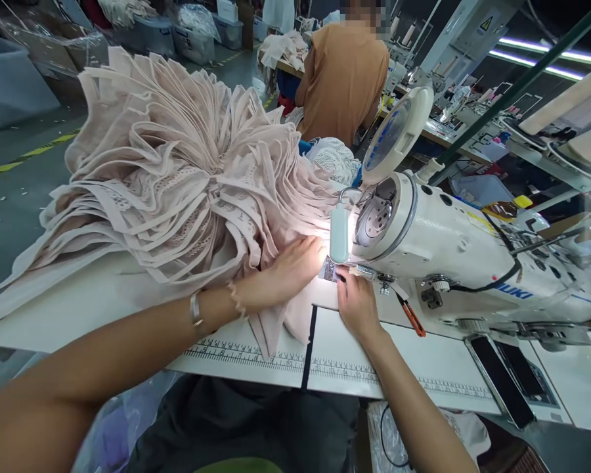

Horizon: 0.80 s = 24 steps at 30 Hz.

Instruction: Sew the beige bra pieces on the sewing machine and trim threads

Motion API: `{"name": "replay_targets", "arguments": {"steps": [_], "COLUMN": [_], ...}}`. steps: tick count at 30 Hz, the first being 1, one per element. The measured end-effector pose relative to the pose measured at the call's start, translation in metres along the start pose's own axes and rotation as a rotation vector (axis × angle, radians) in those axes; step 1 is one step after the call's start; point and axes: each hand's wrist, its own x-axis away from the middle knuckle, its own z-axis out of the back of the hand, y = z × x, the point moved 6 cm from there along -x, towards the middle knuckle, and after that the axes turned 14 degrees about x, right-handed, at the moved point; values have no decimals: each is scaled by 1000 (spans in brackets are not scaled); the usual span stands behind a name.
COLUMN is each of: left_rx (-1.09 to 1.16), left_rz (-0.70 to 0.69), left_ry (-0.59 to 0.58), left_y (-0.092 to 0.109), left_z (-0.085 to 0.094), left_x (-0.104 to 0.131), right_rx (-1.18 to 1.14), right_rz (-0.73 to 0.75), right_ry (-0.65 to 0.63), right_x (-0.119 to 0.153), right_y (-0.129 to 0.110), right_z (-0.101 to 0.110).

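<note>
My left hand lies on a beige fabric piece just left of the sewing machine's needle area, fingers bent together on the cloth. Close by on the right, my right hand reaches under the machine head with its fingers drawn together at the metal needle plate. What its fingertips hold, if anything, is hidden. The white sewing machine carries a small pale-green lamp that lights the spot between my hands. A large heap of beige, lace-trimmed fabric pieces spreads over the table beyond my left arm.
Orange-handled thread snips lie on the machine bed, right of my right hand. A ruler strip runs along the table's front edge. A round magnifier stands above the machine. Ahead sits a person in a brown top. Bins stand far left.
</note>
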Motion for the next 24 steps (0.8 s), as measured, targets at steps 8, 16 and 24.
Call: {"name": "replay_targets", "arguments": {"steps": [8, 16, 24], "left_rx": [-163, -77, -67], "left_rz": [-107, -25, -99], "left_ry": [-358, -335, -582], "left_y": [28, 34, 22], "left_z": [-1, 30, 37], "left_x": [138, 99, 115], "right_rx": [-231, -255, -432], "right_rz": [479, 81, 376], "right_ry": [-68, -234, -183], "right_x": [14, 2, 4], "right_y": [-65, -51, -65], "right_z": [33, 22, 35]}}
